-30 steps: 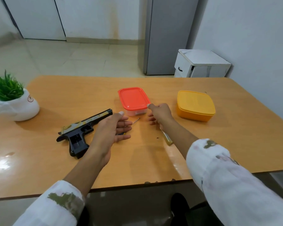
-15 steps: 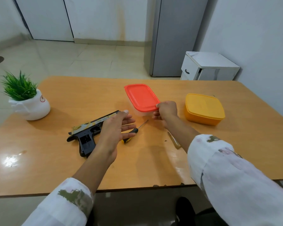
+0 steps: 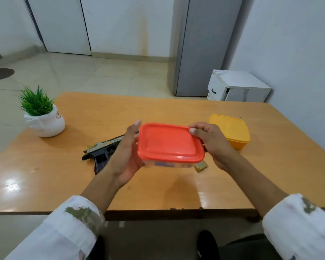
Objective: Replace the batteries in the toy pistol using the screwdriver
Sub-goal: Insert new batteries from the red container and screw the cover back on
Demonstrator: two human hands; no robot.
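— What is held at the centre of the frame?

— A red-lidded box (image 3: 170,143) is held up off the table (image 3: 158,109), lid on and tipped slightly toward the camera. It is gripped from both ends.

— How is the left hand (image 3: 127,156) placed?

— It is cupped round the box's left end, palm pressed to the side. The thumb is raised past the far corner, and the fingers are tucked out of sight beneath the base.

— And the right hand (image 3: 212,143)?

— It is closed on the right end. The thumb is laid on top of the lid at the far right corner, and the fingers are wrapped down the side.

— Where is the toy pistol (image 3: 101,152) found?

— It is lying flat on the table left of centre, untouched. Its muzzle end is hidden behind the left hand, and its grip is pointed toward the lower edge of the frame.

— What else is seen on the table?

— A yellow box (image 3: 231,128) is set at the right, lid closed. A potted plant (image 3: 42,113) is placed at the upper left. A small yellowish object (image 3: 201,167) is partly seen just below the red-lidded box's right corner; what it is cannot be told.
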